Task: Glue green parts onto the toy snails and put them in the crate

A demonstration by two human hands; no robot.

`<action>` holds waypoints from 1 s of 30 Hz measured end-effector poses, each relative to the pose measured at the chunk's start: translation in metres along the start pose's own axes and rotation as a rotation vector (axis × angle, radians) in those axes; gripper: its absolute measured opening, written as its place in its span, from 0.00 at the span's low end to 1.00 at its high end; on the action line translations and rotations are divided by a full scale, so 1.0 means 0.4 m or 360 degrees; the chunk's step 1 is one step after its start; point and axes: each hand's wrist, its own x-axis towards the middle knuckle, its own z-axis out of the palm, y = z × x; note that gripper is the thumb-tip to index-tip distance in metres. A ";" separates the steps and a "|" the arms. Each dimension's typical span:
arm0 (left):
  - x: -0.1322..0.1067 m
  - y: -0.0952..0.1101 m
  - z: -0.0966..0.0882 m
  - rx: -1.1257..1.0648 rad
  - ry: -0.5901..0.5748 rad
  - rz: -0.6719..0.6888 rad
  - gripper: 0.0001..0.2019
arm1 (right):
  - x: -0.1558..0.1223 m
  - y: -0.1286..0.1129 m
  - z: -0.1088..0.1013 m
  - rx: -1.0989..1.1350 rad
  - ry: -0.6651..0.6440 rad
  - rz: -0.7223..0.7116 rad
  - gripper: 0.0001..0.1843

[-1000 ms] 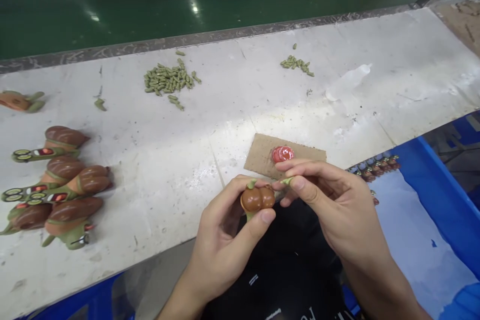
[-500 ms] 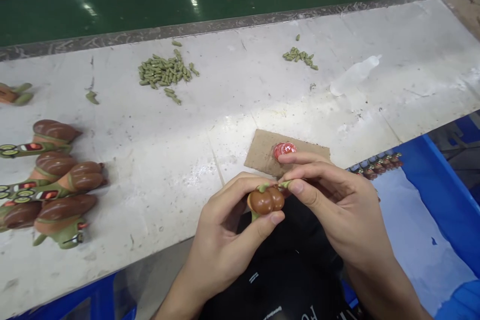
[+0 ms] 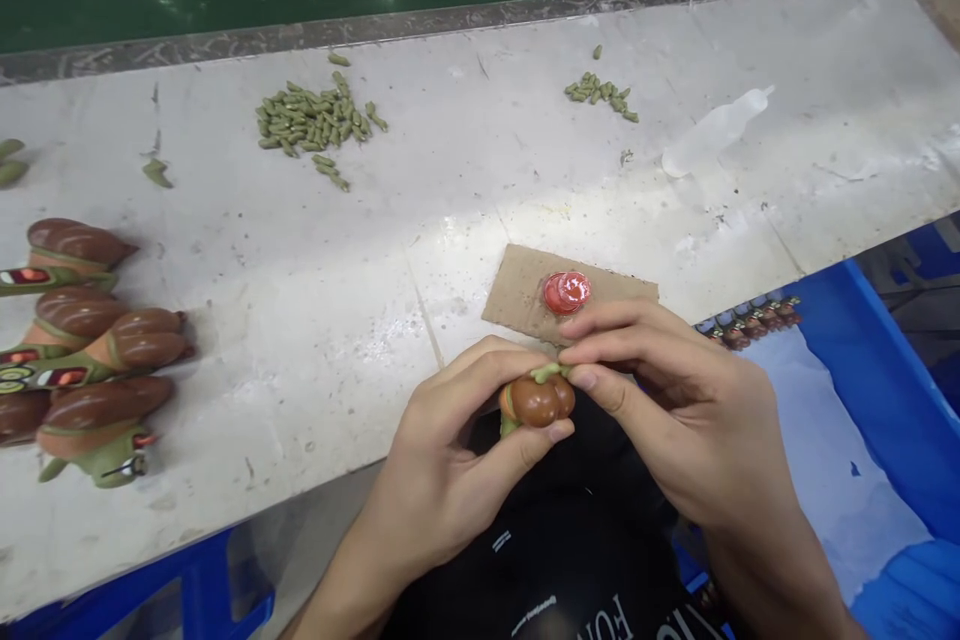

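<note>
My left hand (image 3: 442, 480) grips a glossy brown toy snail shell (image 3: 538, 400) between thumb and fingers. My right hand (image 3: 690, 410) pinches a small green plastic piece (image 3: 550, 373) against the top of that shell. Just beyond my fingertips lies a piece of cardboard (image 3: 517, 295) with a small stack of red round discs (image 3: 566, 292) on it. My right fingers are close to the discs but not touching them. Several finished toy snails (image 3: 97, 420) lie at the left of the white table.
Green pellet-like pieces lie in a large pile (image 3: 307, 115) and a small pile (image 3: 600, 93) on the scuffed table (image 3: 450, 220). A translucent plastic bottle (image 3: 716, 132) lies to the right. A blue crate (image 3: 885, 400) holding toys sits beyond the right edge.
The green piece has moved from a gap beside the shell onto its top. Both hands have come closer together, and the view has tilted so the table sits higher.
</note>
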 end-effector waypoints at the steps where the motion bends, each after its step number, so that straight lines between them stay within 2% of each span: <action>1: -0.001 -0.001 -0.001 0.0015 -0.0014 0.0029 0.11 | -0.003 -0.002 -0.002 -0.0026 -0.0012 -0.0016 0.10; 9: -0.003 0.006 -0.014 0.0108 -0.0126 0.0050 0.11 | -0.020 0.005 0.004 0.0009 0.0007 -0.0013 0.10; 13: -0.012 0.019 -0.005 0.0055 -0.0187 -0.0031 0.10 | -0.032 0.003 -0.003 0.0013 -0.0029 0.0024 0.08; 15: -0.024 0.026 0.003 -0.0106 -0.0217 -0.0246 0.06 | -0.043 -0.001 -0.009 0.0025 -0.0034 0.0053 0.08; 17: -0.036 0.030 0.013 -0.0384 -0.0265 -0.0548 0.04 | -0.055 -0.002 -0.015 0.0083 0.0018 0.0102 0.10; 19: -0.044 0.033 0.024 -0.0703 -0.0335 -0.0791 0.11 | -0.068 0.002 -0.025 0.0145 0.0141 0.0176 0.14; 22: -0.042 0.032 0.044 -0.1070 -0.0409 -0.0934 0.16 | -0.093 0.013 -0.053 0.0126 0.0264 0.0200 0.19; 25: -0.041 0.017 0.075 -0.1006 -0.0430 -0.0999 0.18 | -0.123 0.020 -0.093 0.0005 0.0079 0.0052 0.27; 28: -0.062 -0.026 0.123 -0.0626 -0.0439 -0.1006 0.16 | -0.151 0.032 -0.123 -0.0222 -0.0299 -0.0148 0.42; 30: -0.082 -0.065 0.160 -0.0469 -0.0483 -0.0982 0.19 | -0.165 0.047 -0.134 -0.0406 -0.0569 -0.0218 0.42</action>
